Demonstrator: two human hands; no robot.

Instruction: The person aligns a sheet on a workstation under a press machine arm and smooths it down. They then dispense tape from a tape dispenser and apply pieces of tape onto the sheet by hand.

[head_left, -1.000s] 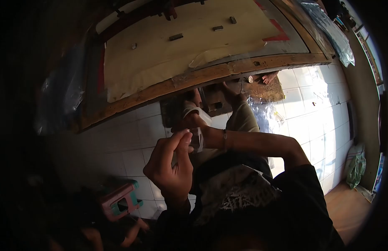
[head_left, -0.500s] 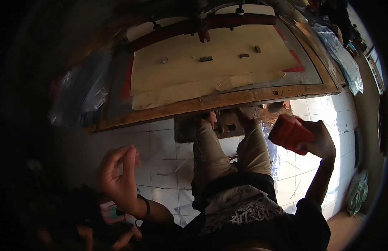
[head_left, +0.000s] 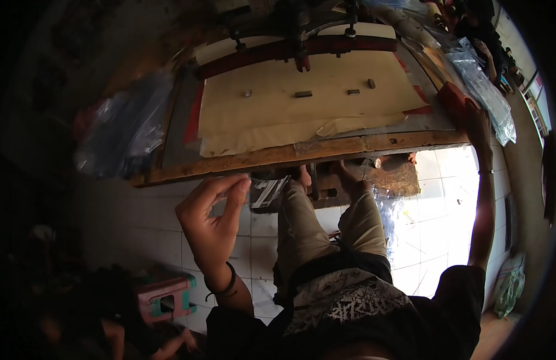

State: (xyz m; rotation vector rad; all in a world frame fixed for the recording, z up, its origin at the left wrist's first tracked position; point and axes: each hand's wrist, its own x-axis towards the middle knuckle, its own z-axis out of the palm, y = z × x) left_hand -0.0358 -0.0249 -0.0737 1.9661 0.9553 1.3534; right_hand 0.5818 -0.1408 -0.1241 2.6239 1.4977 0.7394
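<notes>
My left hand (head_left: 215, 210) is raised in front of the table's near edge, thumb and fingers pinched on a small clear plastic piece (head_left: 269, 191) with whitish streaks. Stretched out to the far right, my right hand (head_left: 474, 120) is closed on a red block (head_left: 453, 101) at the table's right end. Whether the block rests on the tabletop I cannot tell. On the table lies a beige sheet (head_left: 272, 114), and on it are several small dark pieces, including a bar (head_left: 303, 94), plus a pale lump (head_left: 248, 93).
A dark red curved bar (head_left: 260, 54) spans the sheet's far side. Plastic-wrapped bundles lie left (head_left: 134, 120) and right (head_left: 485, 84) of the table's wooden edge (head_left: 350, 143). A pink and green stool (head_left: 167, 297) stands lower left, beside another person's arm (head_left: 113, 339).
My right hand has carried the red block up and away to the table's right end. My left hand has moved up and right, and the clear plastic now shows at its fingertips.
</notes>
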